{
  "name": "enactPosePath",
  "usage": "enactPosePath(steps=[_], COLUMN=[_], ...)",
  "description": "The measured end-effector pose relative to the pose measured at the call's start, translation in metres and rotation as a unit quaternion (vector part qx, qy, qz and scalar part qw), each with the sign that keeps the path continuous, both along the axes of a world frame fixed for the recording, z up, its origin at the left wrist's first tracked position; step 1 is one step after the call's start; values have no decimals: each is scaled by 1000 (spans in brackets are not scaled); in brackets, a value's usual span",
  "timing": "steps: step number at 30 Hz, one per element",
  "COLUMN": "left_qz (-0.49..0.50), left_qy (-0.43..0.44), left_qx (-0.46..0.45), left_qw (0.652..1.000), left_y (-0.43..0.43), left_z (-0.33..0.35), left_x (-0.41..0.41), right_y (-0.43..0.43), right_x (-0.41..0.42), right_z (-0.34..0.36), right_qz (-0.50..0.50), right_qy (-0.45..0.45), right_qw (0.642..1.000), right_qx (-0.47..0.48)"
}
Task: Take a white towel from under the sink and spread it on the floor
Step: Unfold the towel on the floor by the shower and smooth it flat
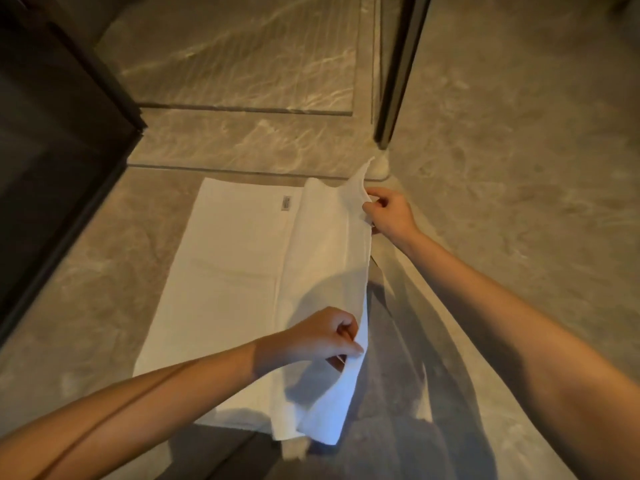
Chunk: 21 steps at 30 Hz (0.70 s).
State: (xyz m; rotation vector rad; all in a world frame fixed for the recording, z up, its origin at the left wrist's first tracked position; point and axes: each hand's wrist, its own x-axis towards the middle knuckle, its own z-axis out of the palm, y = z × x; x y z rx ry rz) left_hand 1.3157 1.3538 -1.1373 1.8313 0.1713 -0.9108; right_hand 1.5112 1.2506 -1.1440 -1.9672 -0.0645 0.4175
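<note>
Mostly flat already: white rectangular cloth towel (242,278), frame ctr; judged soft, light, limp. Right edge pinched by left hand (322,336) low, right hand (388,213) higher; best held at edge/corners.

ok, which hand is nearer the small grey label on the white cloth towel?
Right. The right hand pinches the white towel's lifted edge at the far end, level with the small grey label; the left hand grips that edge at the near end.

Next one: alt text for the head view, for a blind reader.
The left hand and right hand pinch the lifted right edge of a white towel, whose left part lies flat on the floor.
</note>
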Motion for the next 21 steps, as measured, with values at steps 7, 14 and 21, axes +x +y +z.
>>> enactPosePath(steps=[7,14,21], left_qz=[-38,-9,-22], left_qy=[5,42,20], left_qx=[19,25,6], left_qw=[999,999,1000], left_y=[-68,-97,-80], left_z=[-30,-63,-67], left_x=[19,14,16], right_y=[-68,-100,-100], right_x=[10,7,4], right_z=[-31,-66,-73], right_qz=[-33,-40,-27], right_qy=[7,22,-12], right_qw=[999,997,996], right_qx=[-18,-62,-87])
